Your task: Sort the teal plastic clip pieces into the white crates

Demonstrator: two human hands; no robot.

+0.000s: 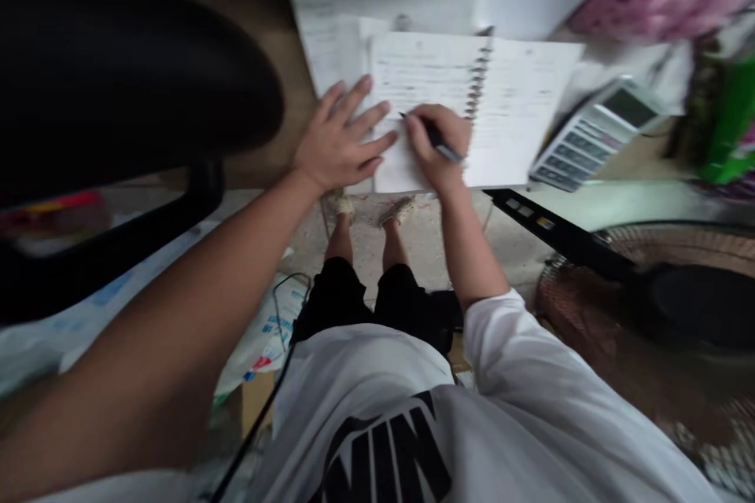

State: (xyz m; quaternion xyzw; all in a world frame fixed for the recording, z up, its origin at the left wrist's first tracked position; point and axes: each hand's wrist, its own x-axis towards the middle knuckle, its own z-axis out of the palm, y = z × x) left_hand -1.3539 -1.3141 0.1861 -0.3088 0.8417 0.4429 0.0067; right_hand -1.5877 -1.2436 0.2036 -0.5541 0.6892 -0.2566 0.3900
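One pen (435, 137): was gripped in right hand (440, 157).
Left hand (340, 143): was spread, unclenched, at notebook's (501, 126) left edge.
Notebook: was laid open, left of calculator (598, 130).
Writing: was judged underway; next stroke likely required steadying.

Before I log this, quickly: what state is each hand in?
Left hand: open, spread across the left edge of the notebook.
Right hand: closed around a black pen.

Dim, soft light leaves the notebook (507, 110) pale while edges blur, stretched.
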